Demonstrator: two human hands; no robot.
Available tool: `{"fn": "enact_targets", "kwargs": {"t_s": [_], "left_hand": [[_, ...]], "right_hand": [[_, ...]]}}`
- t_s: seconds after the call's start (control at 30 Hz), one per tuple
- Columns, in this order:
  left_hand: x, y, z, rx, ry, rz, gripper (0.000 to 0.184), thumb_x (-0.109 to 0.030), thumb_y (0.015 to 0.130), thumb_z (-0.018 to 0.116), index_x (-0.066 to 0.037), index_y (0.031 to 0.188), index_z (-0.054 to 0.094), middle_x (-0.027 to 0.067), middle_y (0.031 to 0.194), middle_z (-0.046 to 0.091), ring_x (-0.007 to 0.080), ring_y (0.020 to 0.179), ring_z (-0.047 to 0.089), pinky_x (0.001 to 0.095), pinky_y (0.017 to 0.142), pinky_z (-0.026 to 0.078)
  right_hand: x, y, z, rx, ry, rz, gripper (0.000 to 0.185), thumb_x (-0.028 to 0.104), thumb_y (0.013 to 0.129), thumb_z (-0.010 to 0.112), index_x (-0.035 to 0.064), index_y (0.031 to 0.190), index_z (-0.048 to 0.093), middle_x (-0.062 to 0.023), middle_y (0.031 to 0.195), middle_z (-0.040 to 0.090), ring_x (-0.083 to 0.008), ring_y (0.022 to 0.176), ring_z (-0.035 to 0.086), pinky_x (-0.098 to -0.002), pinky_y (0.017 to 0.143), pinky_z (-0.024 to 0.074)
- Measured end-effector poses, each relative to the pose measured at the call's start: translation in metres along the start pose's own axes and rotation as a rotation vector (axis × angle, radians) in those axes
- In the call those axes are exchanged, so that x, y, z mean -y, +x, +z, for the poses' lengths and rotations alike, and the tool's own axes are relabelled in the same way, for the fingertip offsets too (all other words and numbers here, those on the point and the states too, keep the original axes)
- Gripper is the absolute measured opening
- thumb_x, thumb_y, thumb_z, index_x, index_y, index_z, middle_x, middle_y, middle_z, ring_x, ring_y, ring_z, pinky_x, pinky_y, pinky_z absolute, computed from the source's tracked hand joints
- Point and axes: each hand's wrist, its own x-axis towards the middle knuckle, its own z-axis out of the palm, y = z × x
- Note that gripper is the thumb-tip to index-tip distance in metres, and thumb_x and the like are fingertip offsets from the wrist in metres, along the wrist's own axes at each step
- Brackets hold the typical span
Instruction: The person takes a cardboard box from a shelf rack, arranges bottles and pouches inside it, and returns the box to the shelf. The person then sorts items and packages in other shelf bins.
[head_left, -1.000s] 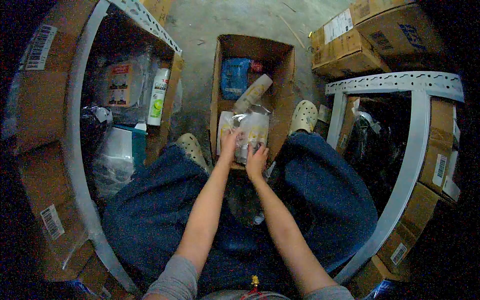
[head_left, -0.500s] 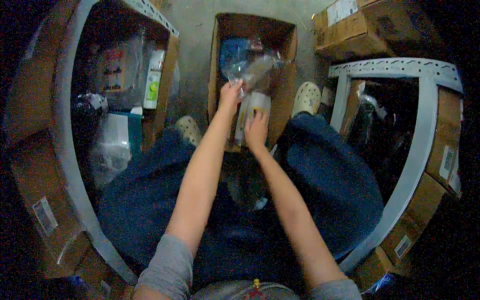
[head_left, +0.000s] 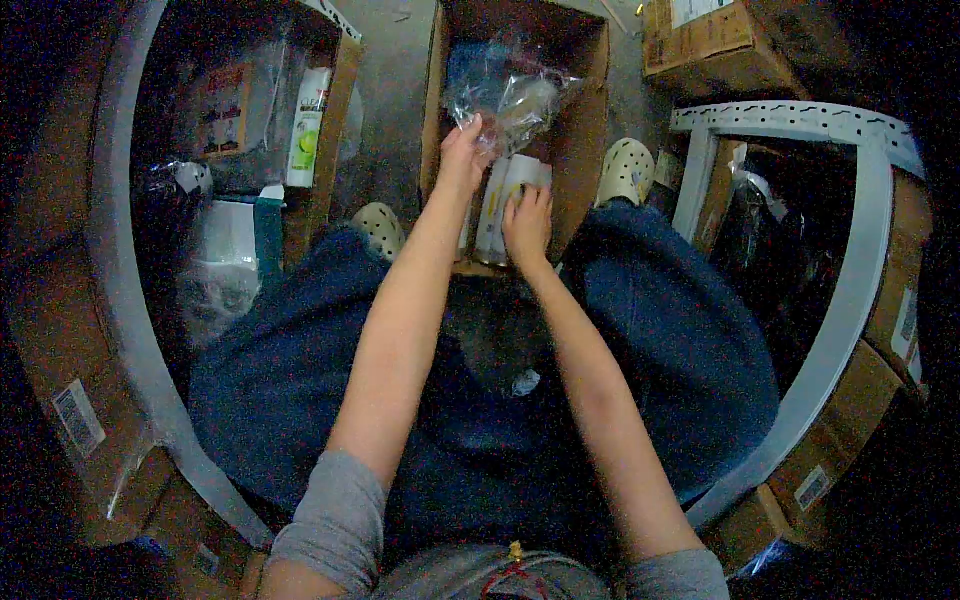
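Observation:
My left hand (head_left: 464,157) is closed on a crumpled clear plastic bag (head_left: 520,100) inside an open cardboard box (head_left: 592,95). The contents of the bag are blurred. Lower in the box lies a white bottle (head_left: 495,205) with yellow marks. My right hand (head_left: 528,225) is on the bottle's right side, its fingers bent over the surface. A blue item (head_left: 475,62), partly covered by the bag, lies at the far left of the box.
A left bin holds a white and green spray can (head_left: 308,130) and plastic-wrapped goods. A metal shelf frame (head_left: 790,125) curves on the right, with black wrapped items (head_left: 755,225) inside. More cartons (head_left: 700,45) stand at the far right. My clogs (head_left: 627,172) flank the box.
The whole view has shifted, so the box sits higher in the picture. The clear bag has spread and turned in my left hand. My right hand stays at the bottle.

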Motion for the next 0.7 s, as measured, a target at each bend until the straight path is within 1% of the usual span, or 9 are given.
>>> {"fn": "enact_targets", "kwargs": {"t_s": [0.1,0.17,0.27,0.43,0.5,0.57,0.63,0.67,0.7], "left_hand": [[0.001,0.006,0.001,-0.06,0.032,0.011,0.017,-0.017,0.077,0.054,-0.005,0.089,0.051,0.0042,0.084,0.055,0.0176,0.071,0.054,0.0317,0.066,0.044],[0.007,0.008,-0.006,-0.243,0.446,0.093,0.018,-0.019,0.078,0.053,-0.004,0.087,0.051,0.0035,0.083,0.055,0.0149,0.072,0.054,0.0291,0.064,0.043],[0.009,0.016,-0.02,-0.208,0.658,0.154,0.026,-0.025,0.08,0.049,-0.001,0.088,0.051,0.0029,0.083,0.054,0.0129,0.078,0.051,0.0272,0.066,0.04],[0.007,0.013,-0.014,-0.242,0.449,0.152,0.042,-0.035,0.084,0.036,0.002,0.095,0.052,0.0051,0.087,0.054,0.0148,0.08,0.048,0.0254,0.074,0.036],[0.028,0.03,-0.036,-0.227,0.226,0.349,0.038,-0.03,0.084,0.036,0.001,0.097,0.052,0.0059,0.088,0.054,0.015,0.08,0.048,0.0264,0.075,0.036],[0.008,0.01,-0.012,-0.187,0.396,0.353,0.036,-0.026,0.083,0.035,0.001,0.099,0.052,0.0064,0.092,0.054,0.0157,0.085,0.048,0.0276,0.078,0.036],[0.011,0.007,-0.01,-0.117,0.496,0.379,0.034,-0.021,0.081,0.035,0.002,0.1,0.051,0.01,0.097,0.054,0.0193,0.091,0.049,0.0292,0.081,0.036],[0.027,0.02,-0.031,-0.159,0.924,0.577,0.032,-0.014,0.078,0.036,0.003,0.101,0.051,0.0154,0.101,0.052,0.0246,0.096,0.048,0.0305,0.083,0.035],[0.041,0.035,-0.043,-0.193,1.027,0.49,0.034,-0.011,0.074,0.043,0.002,0.104,0.048,0.0185,0.102,0.05,0.0296,0.097,0.046,0.0329,0.083,0.035]], "right_hand": [[0.0,0.007,0.0,-0.022,0.008,-0.034,0.032,0.015,0.075,0.048,-0.0017,0.1,0.041,-0.0212,0.1,0.039,-0.0355,0.092,0.041,-0.0397,0.079,0.035],[0.001,0.01,-0.002,-0.015,-0.047,-0.099,0.032,0.015,0.075,0.048,-0.0017,0.101,0.041,-0.021,0.101,0.039,-0.0352,0.092,0.041,-0.0394,0.08,0.0346],[0.002,0.022,0.001,0.047,0.04,0.024,0.035,0.016,0.074,0.048,-0.0002,0.104,0.041,-0.0204,0.102,0.038,-0.0351,0.093,0.04,-0.0395,0.08,0.0345],[0.008,0.054,0.0,-0.046,0.063,-0.033,0.035,0.017,0.077,0.046,0.001,0.108,0.04,-0.0195,0.105,0.038,-0.0353,0.095,0.039,-0.0386,0.082,0.0336],[0.014,0.07,-0.002,-0.094,0.087,-0.052,0.034,0.018,0.08,0.044,0.0009,0.109,0.04,-0.0192,0.106,0.037,-0.0352,0.095,0.039,-0.038,0.082,0.033],[0.021,0.087,-0.008,-0.173,0.398,-0.101,0.032,0.02,0.084,0.038,-0.0008,0.107,0.041,-0.0186,0.106,0.039,-0.0333,0.096,0.04,-0.0357,0.084,0.0315],[0.029,0.097,-0.012,-0.207,0.453,-0.093,0.032,0.021,0.085,0.036,-0.0011,0.107,0.042,-0.0181,0.105,0.041,-0.0319,0.097,0.041,-0.0345,0.085,0.0311],[0.034,0.1,-0.014,-0.246,0.513,-0.088,0.033,0.022,0.085,0.034,-0.0014,0.106,0.043,-0.0177,0.104,0.042,-0.0305,0.097,0.041,-0.0334,0.085,0.0307],[0.039,0.103,-0.017,-0.24,0.512,-0.087,0.033,0.022,0.085,0.034,-0.0014,0.106,0.043,-0.0177,0.104,0.042,-0.0305,0.097,0.041,-0.0334,0.085,0.0307]]}}
